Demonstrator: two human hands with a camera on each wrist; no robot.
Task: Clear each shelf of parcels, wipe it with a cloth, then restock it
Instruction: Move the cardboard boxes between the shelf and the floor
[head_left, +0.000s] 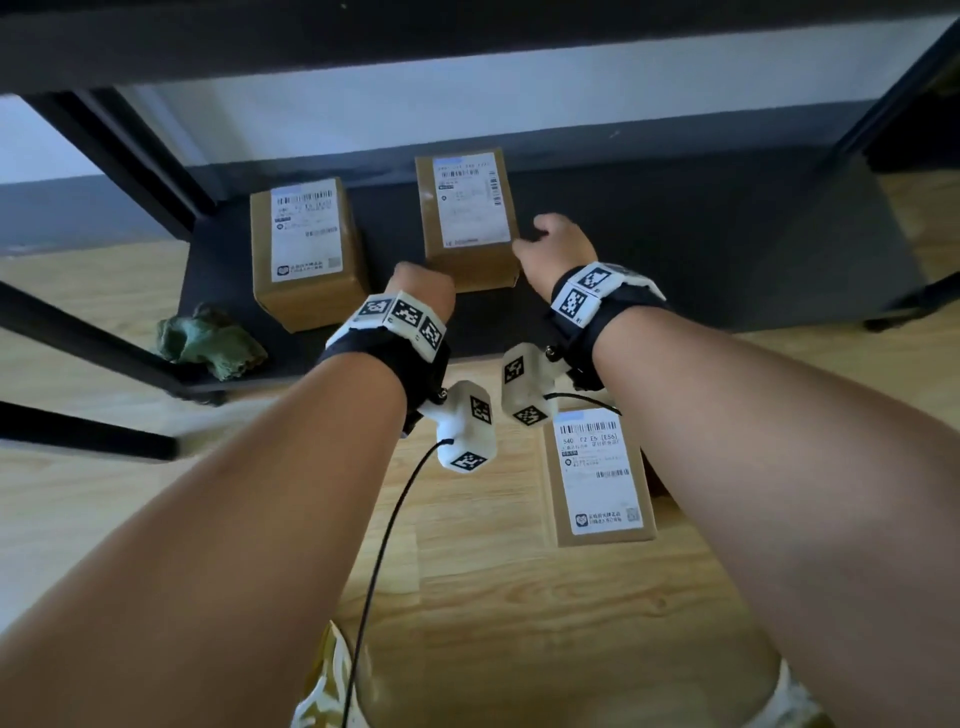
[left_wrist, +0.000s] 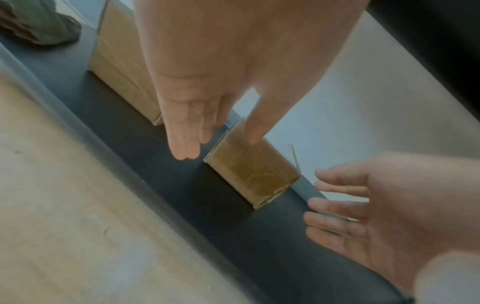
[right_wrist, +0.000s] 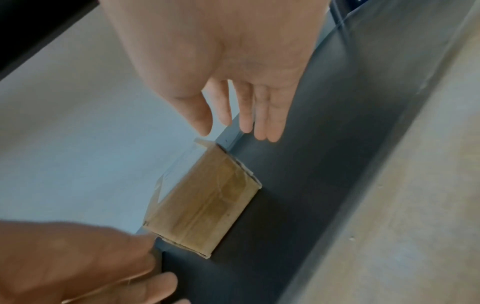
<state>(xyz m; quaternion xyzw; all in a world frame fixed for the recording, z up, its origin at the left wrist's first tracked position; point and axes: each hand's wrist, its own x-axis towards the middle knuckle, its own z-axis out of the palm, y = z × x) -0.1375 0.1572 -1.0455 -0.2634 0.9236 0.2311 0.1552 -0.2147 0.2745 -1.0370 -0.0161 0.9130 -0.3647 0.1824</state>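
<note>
Two brown parcels with white labels stand on the black bottom shelf (head_left: 675, 249): a left parcel (head_left: 306, 254) and a middle parcel (head_left: 467, 218). A third parcel (head_left: 597, 478) lies on the wooden floor in front. My left hand (head_left: 423, 283) and right hand (head_left: 553, 241) flank the middle parcel, holding nothing. In the left wrist view the left hand (left_wrist: 207, 127) has straight fingers beside the middle parcel (left_wrist: 252, 174), its thumb over the top edge. In the right wrist view the right hand (right_wrist: 233, 117) hovers open just past the parcel (right_wrist: 205, 205).
A crumpled green cloth (head_left: 208, 343) lies on the shelf's front left corner, next to a black frame leg (head_left: 119, 150). A higher black shelf (head_left: 467, 36) runs overhead. A white wall stands behind. To the right of the middle parcel the shelf surface is bare.
</note>
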